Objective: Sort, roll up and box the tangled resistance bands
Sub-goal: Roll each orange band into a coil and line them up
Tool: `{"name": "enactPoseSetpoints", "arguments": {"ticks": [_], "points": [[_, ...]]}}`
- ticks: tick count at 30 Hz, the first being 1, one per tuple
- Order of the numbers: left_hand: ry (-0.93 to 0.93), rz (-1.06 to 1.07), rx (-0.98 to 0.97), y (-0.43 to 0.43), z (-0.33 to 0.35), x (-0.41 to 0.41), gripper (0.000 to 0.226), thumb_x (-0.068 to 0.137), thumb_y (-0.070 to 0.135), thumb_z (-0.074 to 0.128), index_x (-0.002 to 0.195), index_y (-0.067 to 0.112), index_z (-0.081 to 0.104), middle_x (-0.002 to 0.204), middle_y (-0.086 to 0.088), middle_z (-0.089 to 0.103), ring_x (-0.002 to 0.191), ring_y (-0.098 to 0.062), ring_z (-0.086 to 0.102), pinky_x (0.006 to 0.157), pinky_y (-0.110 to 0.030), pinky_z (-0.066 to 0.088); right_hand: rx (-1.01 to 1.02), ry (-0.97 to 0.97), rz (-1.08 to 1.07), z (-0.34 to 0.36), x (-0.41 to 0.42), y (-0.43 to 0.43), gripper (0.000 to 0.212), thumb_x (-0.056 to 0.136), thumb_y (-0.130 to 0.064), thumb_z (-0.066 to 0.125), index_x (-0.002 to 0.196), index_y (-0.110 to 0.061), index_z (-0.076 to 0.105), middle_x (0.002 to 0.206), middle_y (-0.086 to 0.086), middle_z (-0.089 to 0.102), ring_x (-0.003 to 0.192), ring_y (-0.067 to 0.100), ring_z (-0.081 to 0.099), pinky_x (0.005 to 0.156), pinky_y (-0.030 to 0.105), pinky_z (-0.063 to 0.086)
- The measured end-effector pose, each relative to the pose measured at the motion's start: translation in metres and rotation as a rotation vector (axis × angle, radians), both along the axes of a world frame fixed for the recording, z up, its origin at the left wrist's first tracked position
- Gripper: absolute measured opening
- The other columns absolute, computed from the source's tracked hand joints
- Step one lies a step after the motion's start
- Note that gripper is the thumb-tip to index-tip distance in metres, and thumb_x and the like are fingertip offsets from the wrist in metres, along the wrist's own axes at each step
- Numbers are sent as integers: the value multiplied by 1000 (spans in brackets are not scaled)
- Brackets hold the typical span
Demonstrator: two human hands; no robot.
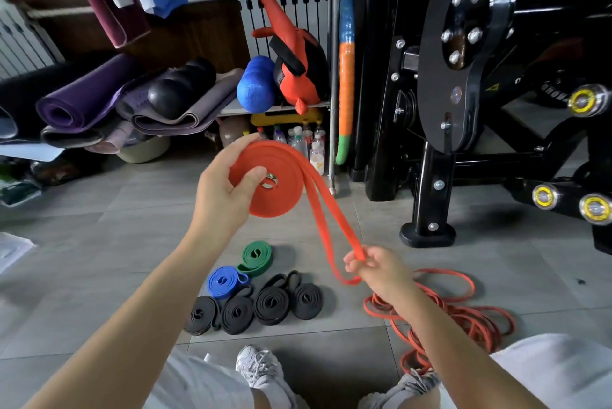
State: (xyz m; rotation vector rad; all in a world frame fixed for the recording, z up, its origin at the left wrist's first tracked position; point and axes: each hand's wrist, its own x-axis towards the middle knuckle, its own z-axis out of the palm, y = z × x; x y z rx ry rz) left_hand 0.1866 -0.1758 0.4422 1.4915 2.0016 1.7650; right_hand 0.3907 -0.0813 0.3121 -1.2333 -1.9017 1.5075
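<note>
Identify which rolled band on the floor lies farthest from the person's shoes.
The green roll: it sits beyond the blue roll and the four black rolls, at the cluster's far end.

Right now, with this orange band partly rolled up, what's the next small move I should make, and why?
Probably turn the orange coil another wrap with your left hand while your right hand feeds in the tail. A doubled tail runs loose from the coil to your right hand's pinch, so the band isn't ready to join the finished rolls on the floor.
</note>
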Motion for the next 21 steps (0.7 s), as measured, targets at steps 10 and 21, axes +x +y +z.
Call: {"name": "enactPoseSetpoints", "arguments": {"ticks": [10, 21], "points": [[-86, 219, -107, -15, -23, -39, 42, 87, 7, 61, 118, 35, 58, 104, 15, 59, 86, 5, 55, 84, -26, 47, -839, 847, -206, -9, 21, 4, 16, 78, -22, 58, 75, -11, 70, 82, 4, 73, 84, 20, 72, 69, 33, 59], [36, 34, -211, -16, -27, -22, 48, 87, 5, 61, 117, 41, 53, 107, 32, 52, 94, 21, 50, 79, 2, 37, -734, 384, -244, -3, 13, 11, 34, 96, -34, 46, 89, -6, 65, 104, 12, 69, 108, 26, 62, 97, 39, 41]]}}
